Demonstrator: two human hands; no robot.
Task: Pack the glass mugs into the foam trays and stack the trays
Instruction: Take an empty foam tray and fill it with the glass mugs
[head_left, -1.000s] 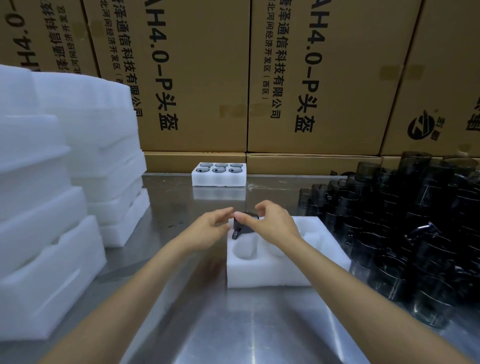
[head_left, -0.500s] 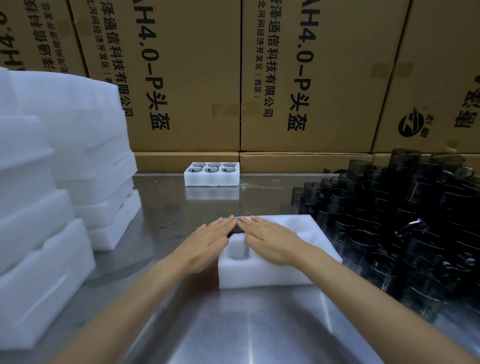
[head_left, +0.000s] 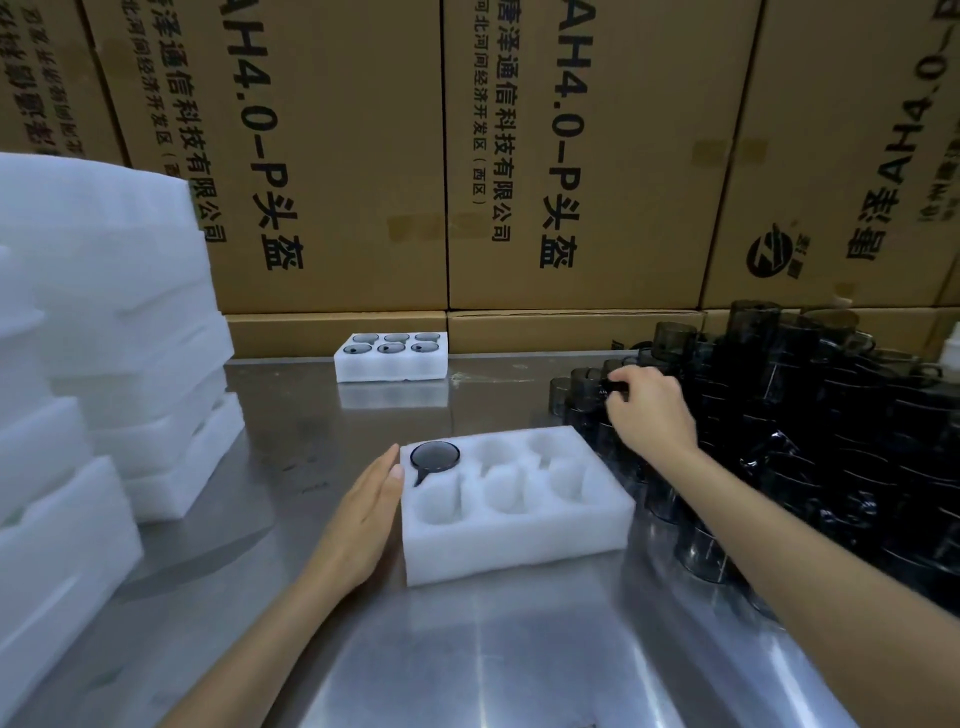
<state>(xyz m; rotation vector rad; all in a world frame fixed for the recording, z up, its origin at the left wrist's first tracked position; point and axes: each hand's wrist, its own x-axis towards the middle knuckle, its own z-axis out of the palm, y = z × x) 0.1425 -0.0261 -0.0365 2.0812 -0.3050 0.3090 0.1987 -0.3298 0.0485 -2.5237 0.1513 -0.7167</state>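
Observation:
A white foam tray (head_left: 514, 551) with six pockets lies on the steel table in front of me. One dark glass mug (head_left: 434, 457) sits in its far-left pocket, handle pointing toward me; the other pockets hold nothing. My left hand (head_left: 366, 512) rests flat against the tray's left side, fingers straight. My right hand (head_left: 647, 410) reaches into the pile of dark glass mugs (head_left: 810, 415) on the right and pinches the handle of a mug (head_left: 589, 384) at the pile's left edge.
A filled foam tray (head_left: 390, 364) stands at the back of the table. Stacks of white foam trays (head_left: 104, 364) fill the left side. Cardboard boxes (head_left: 571, 156) form a wall behind. The steel table (head_left: 467, 665) runs toward me.
Both hands have left the top of the mug they pressed into the pocket. My left hand slid to the tray's left side; my right hand moved right to the mug pile.

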